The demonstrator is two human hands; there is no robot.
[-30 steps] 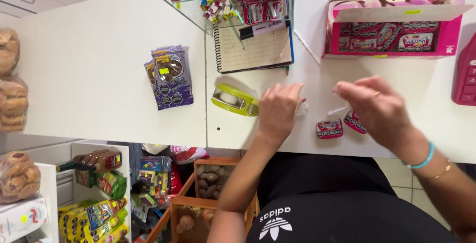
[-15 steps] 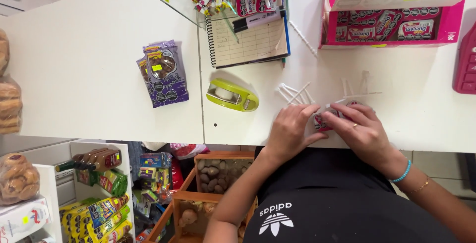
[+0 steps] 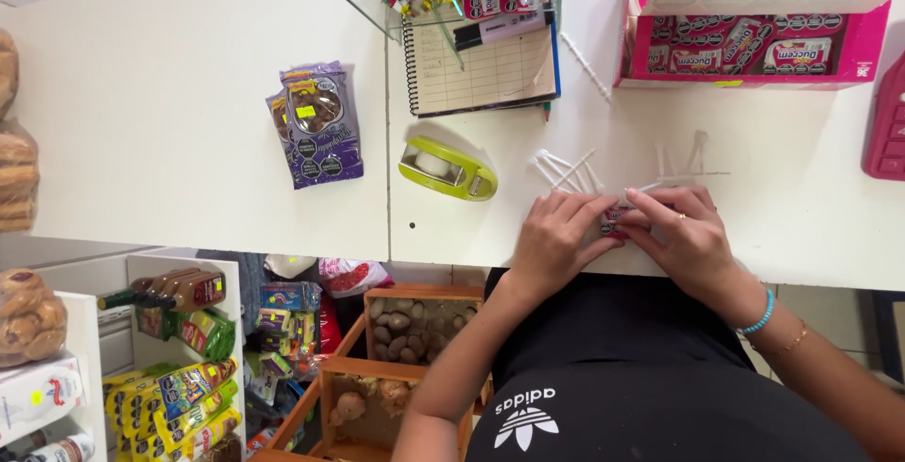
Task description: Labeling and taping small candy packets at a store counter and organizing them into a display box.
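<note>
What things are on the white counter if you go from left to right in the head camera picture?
Purple snack packets → green tape dispenser → left hand → right hand on a small red wrapped sweet → dark pink thing at the edge.

White counter (image 3: 189, 94). Lime-green tape dispenser (image 3: 447, 169) with white roll. Purple snack packets (image 3: 316, 123), brown and yellow print. Pink display box (image 3: 754, 38) with red-and-white sachets. White sticks (image 3: 566, 170). Small red-and-white wrapper (image 3: 615, 220) between fingers. Turquoise bracelet (image 3: 760, 314). Black shirt (image 3: 641, 377), white logo.
</note>
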